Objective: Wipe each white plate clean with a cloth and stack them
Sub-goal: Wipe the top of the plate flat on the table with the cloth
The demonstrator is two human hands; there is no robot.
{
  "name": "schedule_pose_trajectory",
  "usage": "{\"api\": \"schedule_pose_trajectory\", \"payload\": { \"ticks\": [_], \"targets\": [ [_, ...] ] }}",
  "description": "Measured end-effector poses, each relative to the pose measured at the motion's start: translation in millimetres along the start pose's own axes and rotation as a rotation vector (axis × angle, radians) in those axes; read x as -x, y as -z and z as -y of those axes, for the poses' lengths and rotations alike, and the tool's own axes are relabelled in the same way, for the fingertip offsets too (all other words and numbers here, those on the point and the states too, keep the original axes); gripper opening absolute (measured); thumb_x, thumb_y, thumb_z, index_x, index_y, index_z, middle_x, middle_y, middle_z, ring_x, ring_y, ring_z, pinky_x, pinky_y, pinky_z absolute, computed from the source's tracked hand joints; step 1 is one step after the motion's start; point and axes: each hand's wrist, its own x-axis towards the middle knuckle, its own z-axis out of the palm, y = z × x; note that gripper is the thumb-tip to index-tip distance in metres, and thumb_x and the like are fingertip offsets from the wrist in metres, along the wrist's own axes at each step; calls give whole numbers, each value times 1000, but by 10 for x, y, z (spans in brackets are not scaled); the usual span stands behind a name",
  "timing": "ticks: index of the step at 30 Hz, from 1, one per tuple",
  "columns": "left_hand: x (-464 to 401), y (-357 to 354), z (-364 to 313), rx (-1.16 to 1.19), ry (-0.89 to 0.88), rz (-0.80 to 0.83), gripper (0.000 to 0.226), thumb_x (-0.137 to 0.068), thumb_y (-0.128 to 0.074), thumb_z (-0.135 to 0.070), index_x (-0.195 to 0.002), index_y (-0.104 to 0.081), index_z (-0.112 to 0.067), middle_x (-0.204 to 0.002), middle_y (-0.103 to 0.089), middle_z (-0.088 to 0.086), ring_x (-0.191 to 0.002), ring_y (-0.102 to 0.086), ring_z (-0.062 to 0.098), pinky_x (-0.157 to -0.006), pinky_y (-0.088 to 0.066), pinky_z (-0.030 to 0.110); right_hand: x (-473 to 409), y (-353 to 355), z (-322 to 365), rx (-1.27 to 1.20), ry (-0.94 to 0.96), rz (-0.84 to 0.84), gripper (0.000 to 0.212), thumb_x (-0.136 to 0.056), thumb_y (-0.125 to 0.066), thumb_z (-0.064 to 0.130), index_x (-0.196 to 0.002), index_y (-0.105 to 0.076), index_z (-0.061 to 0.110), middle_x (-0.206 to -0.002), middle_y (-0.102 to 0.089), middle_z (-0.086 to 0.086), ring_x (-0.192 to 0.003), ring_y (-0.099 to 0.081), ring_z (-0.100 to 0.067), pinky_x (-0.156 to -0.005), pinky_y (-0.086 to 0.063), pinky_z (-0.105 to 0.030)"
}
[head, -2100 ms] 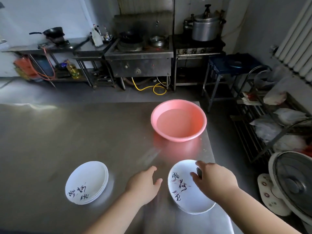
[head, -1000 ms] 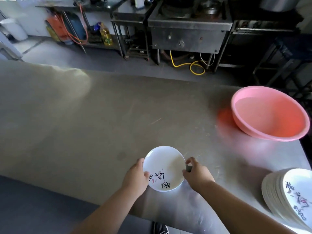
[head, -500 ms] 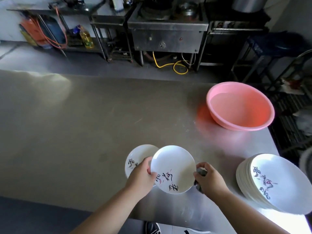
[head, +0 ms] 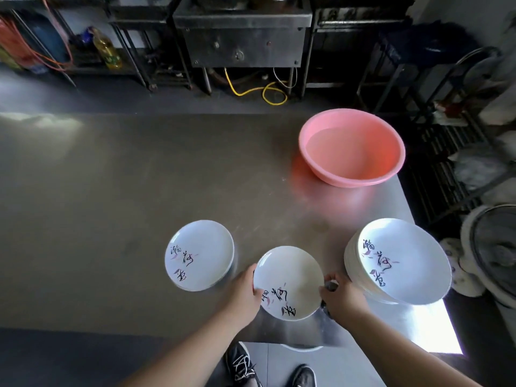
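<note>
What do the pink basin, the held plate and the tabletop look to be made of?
Pink basin: likely plastic, matte, uniform colour with a thin rolled rim. Held plate: glossy white with printed calligraphy; ceramic or melamine, cannot tell which. Tabletop: apparently stainless steel, brushed, with blurred reflections of window light and basin.

Two bare forearms reach forward from the near edge of the steel worktop (head: pixel 139 191), converging on a single white plate (head: pixel 289 277) held between them. The left hand (head: pixel 245 293) grips the plate's left rim, thumb lying over its upper face. The right hand (head: pixel 342 297) holds the opposite rim, its fingers curled around a bunched dark cloth (head: pixel 331 287) pressed to the plate's edge.
</note>
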Motion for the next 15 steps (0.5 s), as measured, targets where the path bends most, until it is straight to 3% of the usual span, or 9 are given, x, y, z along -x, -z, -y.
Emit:
{"api": "schedule_pose_trajectory", "payload": {
  "ticks": [3,6,10,12,15],
  "targets": [
    [0,-55,43,-38,16,-50,57,-95,-60,-19,-146,-46,-39,-120,-65,-5,-107,-62,20,-96,-55,44,-8,12,-41,25,39,-7,13,-87,-70,20,-88,-60,28,-64,-69,-1,-48,-67,-28,-51,-61,-46],
    [58,-82,90,-100,15,-74,65,-96,-59,-31,-156,-34,-42,-132,-62,-9,-112,-62,16,-97,-54,40,61,53,-41,133,120,-32,15,-90,-70,25,-89,-55,28,-72,-68,3,-61,-68,-24,-66,-61,-45],
    [172,-127,178,-429,-194,-181,69,-94,-46,-59,-157,-37,-33,-150,-45,-11,-132,-46,21,-111,-41,39,156,134,81,295,258,-143,18,-93,-64,33,-89,-46,33,-78,-64,11,-69,-61,-15,-65,-54,-39],
    [201,-154,208,-508,-237,-189,76,-94,-40,-65,-162,-32,-32,-167,-29,-13,-147,-31,19,-121,-28,41,151,123,207,369,363,-136,16,-96,-61,34,-109,-51,35,-96,-67,13,-80,-64,-20,-66,-52,-36],
    [191,-207,283,-557,-259,-156,79,-98,-31,-67,-168,-15,-33,-175,-5,-17,-160,-9,13,-128,-10,41,90,24,377,447,542,-54,37,-101,-59,34,-137,-54,30,-129,-62,6,-111,-63,-25,-78,-52,-35]
  ]
}}
